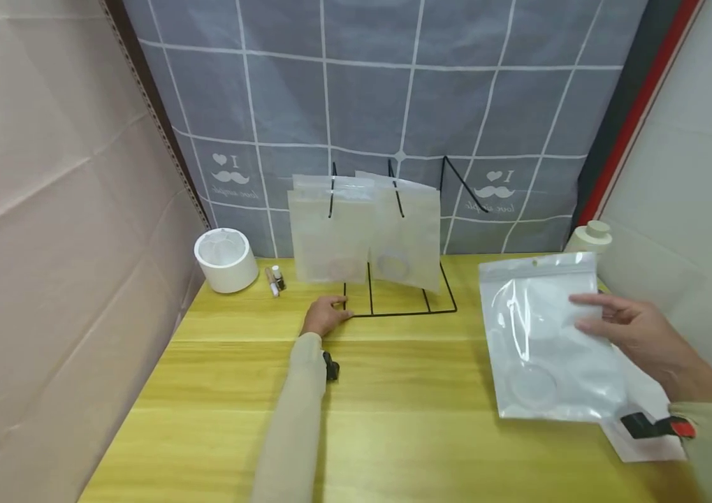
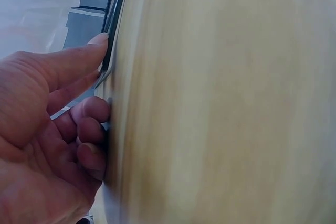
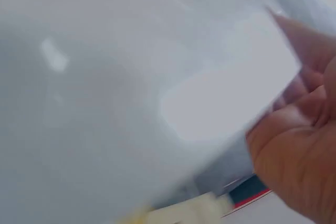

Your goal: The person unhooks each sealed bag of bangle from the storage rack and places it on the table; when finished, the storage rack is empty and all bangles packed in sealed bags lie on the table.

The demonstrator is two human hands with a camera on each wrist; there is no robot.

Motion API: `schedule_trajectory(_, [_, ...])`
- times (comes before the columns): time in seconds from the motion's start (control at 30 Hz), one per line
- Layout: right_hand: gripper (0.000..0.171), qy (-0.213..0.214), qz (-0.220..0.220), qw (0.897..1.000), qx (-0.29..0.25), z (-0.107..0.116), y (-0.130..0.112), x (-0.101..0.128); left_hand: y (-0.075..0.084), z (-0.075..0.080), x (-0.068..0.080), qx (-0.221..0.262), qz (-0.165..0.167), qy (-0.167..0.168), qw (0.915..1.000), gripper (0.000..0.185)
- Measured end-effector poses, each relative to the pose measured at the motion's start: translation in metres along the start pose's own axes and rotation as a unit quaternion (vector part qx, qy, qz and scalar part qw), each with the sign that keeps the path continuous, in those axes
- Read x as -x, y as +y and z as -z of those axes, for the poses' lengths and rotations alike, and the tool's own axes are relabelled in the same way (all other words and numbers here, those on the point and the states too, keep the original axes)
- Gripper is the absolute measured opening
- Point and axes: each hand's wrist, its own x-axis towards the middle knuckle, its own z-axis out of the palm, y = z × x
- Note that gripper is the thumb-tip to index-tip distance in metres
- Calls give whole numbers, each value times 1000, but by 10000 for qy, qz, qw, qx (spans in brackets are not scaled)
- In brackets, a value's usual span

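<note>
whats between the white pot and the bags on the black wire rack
In the head view, a small white-capped bottle and a slim tube beside it sit on the wooden tabletop, between the white pot and the bags.

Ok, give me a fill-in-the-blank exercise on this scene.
1. The glossy white plastic pouch is in the ____ hand.
2. The left hand touches the thin wire rack, whose colour is ____.
3. In the head view, the round white open-topped container stands to the rack's ____.

Missing words: right; black; left.

The right fingers (image 1: 590, 300) hold a glossy pouch (image 1: 534, 342).
</note>
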Motion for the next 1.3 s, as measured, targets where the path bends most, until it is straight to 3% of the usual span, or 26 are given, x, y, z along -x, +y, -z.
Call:
schedule_trajectory(0.03, [38,-263,-350,9989,-187,-1,11,-3,-1,1,-1,-9,12,18,10000,46])
schedule_trajectory(0.1, [34,-640,-787,9948,-12,-4,33,-10,-3,1,-3,-27,29,32,10000,47])
schedule_trajectory(0.17, [39,-778,-959,9910,520,-10,53,-16,-3,2,-3,-22,15,31,10000,47])
schedule_trajectory(0.27, [57,-820,-890,9836,1336,-13,73,-23,-2,1,-3,-34,-43,41,10000,47])
schedule_trajectory(0.5, [50,-702,-669,9651,2432,-15,94,-35,1,1,-3,-65,-60,49,9999,46])
schedule_trajectory(0.77, [47,-503,-672,9638,2531,-21,102,-33,1,0,-1,-123,-34,-31,9999,46])
schedule_trajectory(1.0, [44,-541,-698,9672,2382,-21,104,-33,1,2,0,-53,-103,-26,9999,47])
schedule_trajectory(1.3, [47,-709,-827,9626,2479,-19,101,-35,4,2,1,-22,-72,-16,10000,47])
